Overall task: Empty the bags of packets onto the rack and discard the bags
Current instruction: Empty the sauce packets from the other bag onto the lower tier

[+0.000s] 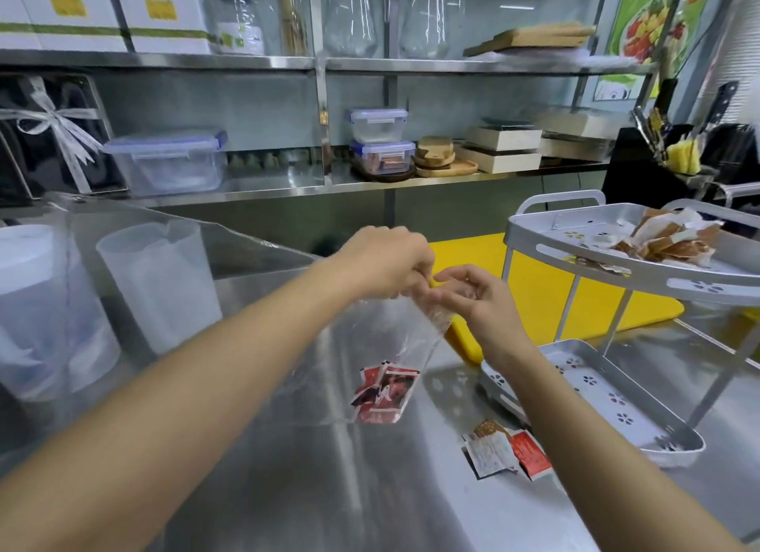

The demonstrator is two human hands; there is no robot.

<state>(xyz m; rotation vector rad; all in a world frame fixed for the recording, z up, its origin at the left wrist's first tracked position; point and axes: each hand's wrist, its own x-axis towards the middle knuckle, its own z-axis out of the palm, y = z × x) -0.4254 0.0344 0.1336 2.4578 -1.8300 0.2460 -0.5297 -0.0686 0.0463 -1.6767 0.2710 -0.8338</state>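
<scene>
My left hand (386, 263) and right hand (477, 300) are both clamped on the mouth of the clear bag (382, 346), above the steel counter (288, 490).

The two-tier rack (649, 274) stands to my right, with brown packets (674, 239) heaped in its upper tray. The bag hangs directly below my hands, long axis near vertical, mouth up. The left hand is curled tight and pinches the top edge; the right hand is half curled and pinches the same edge just beside it. Red packets (384, 393) sit at the bag's bottom. Loose packets (506, 453) lie on the counter near the rack's lower tray.

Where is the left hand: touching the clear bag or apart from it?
Touching. Head view: the left hand pinches the clear bag at its top.
</scene>
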